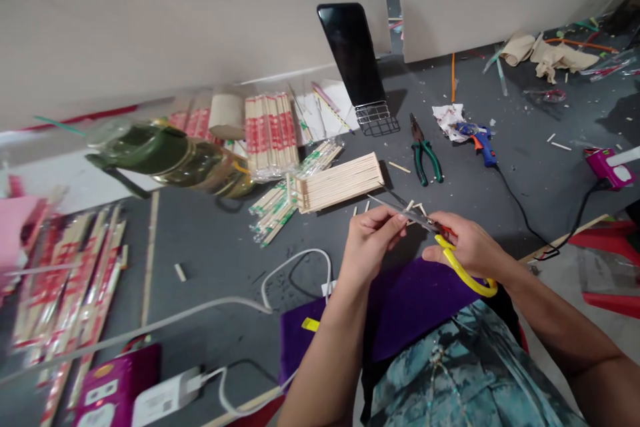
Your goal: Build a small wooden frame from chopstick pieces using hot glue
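Observation:
My right hand (465,240) is closed around the handles of yellow-handled scissors (467,273), whose blades point up and left. Close against those blades, my left hand (375,233) pinches what looks like a short wooden stick (410,205), mostly hidden by the fingers and the metal. Just beyond the fingers lies a small tray-like piece built from pale wooden sticks (345,183). A few cut stick bits lie on the table around the scissors. Under both hands, a purple cloth (415,307) hangs over the table edge.
Green-handled pliers (425,157) and a blue glue gun (480,140) with a cord lie to the right. A phone (353,53) leans in a wire stand. Wrapped chopsticks (273,133), a green-lidded jar (170,153), a white cable (215,300) and a purple power strip (117,383) occupy the left.

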